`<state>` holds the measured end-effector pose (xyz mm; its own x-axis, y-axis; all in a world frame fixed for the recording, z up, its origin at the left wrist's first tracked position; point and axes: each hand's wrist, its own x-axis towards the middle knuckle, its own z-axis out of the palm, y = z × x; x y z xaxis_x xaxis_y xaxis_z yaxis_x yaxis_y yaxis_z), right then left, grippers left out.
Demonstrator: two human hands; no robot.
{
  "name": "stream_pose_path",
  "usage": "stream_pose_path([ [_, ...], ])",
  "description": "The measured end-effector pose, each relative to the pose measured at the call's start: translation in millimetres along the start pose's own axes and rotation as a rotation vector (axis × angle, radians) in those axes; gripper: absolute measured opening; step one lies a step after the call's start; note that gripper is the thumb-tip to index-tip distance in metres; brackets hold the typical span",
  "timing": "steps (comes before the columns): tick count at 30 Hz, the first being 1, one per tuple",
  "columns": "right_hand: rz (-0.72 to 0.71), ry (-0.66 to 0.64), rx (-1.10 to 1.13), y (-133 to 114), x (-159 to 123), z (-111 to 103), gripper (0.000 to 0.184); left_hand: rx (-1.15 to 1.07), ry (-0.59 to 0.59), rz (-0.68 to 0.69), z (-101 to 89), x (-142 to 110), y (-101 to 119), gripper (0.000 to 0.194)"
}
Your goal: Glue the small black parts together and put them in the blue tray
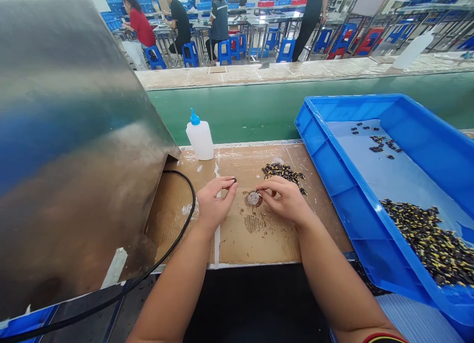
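Observation:
My left hand (217, 202) is raised over the cardboard-covered bench, thumb and fingertips pinched on a small dark piece (234, 180). My right hand (283, 197) pinches at the edge of a small round clear dish (253, 198); whatever sits between those fingertips is too small to make out. The dish stands on a wet patch of cardboard. Just behind the right hand lies a loose pile of small black and yellow pieces (282, 171).
A white squeeze bottle (200, 139) with a blue nozzle stands at the back. On the right is a large blue crate (340, 170) holding many black and yellow pieces. A metal housing (74, 135) and a black cable (190, 209) border the left. Beyond a green conveyor (237, 108), people sit at tables.

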<state>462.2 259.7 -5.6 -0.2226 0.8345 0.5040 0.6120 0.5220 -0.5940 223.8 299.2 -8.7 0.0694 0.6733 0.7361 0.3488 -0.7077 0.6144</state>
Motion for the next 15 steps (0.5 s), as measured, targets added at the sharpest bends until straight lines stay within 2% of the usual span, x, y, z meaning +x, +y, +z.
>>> stream_pose_path([
  [7,0.064,-0.051,-0.040,0.0,1.2,-1.8,0.012,0.002,-0.010,-0.005,0.5,-1.6,-1.9,0.002],
  [15,0.084,-0.050,-0.031,3.1,-0.4,-1.4,0.013,0.015,-0.011,-0.018,1.9,-0.3,0.0,0.005],
])
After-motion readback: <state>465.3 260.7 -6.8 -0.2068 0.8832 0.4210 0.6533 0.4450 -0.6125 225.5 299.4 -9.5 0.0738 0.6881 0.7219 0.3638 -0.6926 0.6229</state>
